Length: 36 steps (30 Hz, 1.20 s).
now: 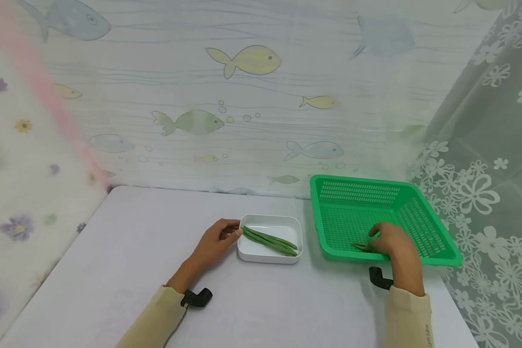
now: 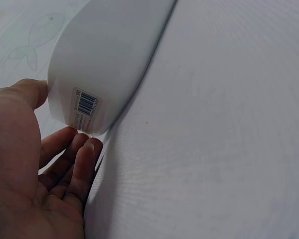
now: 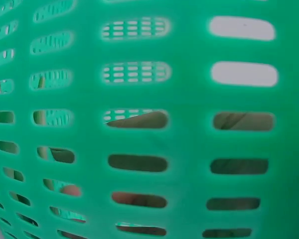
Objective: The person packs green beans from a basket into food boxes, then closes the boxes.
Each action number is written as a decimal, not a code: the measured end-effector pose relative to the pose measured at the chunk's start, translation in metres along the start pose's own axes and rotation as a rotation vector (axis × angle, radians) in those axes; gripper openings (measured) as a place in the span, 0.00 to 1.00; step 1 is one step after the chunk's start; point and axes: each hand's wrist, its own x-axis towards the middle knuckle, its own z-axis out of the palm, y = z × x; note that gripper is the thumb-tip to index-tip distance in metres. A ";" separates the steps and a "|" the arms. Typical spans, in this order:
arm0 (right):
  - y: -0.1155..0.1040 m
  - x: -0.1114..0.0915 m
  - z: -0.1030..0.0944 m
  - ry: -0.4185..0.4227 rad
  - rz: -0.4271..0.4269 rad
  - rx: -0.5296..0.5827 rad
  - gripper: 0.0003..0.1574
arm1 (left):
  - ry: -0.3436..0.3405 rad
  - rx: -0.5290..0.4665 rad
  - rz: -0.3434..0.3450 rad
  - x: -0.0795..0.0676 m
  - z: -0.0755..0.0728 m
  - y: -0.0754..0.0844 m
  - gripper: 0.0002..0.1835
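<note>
Several green beans (image 1: 269,240) lie side by side in a small white rectangular dish (image 1: 270,259). My left hand (image 1: 215,241) holds the dish's left end, thumb at the rim and fingers curled against the end wall. A barcode sticker (image 2: 86,105) shows on that wall in the left wrist view. My right hand (image 1: 391,240) reaches over the near side of a green plastic basket (image 1: 439,232), fingers curled down around a few green beans (image 1: 362,247) whose ends stick out to the left. In the right wrist view the basket's slotted wall (image 3: 189,94) hides most of that hand.
Both dish and basket stand on a white-covered table (image 1: 261,304), with the basket at the right. A fish-patterned sheet (image 1: 252,96) hangs behind the table, and a grey flowered curtain (image 1: 496,193) is close to the basket's right side.
</note>
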 end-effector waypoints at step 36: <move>0.003 0.001 0.007 -0.110 -0.130 -0.008 0.10 | 0.017 0.025 -0.025 -0.018 -0.001 0.011 0.25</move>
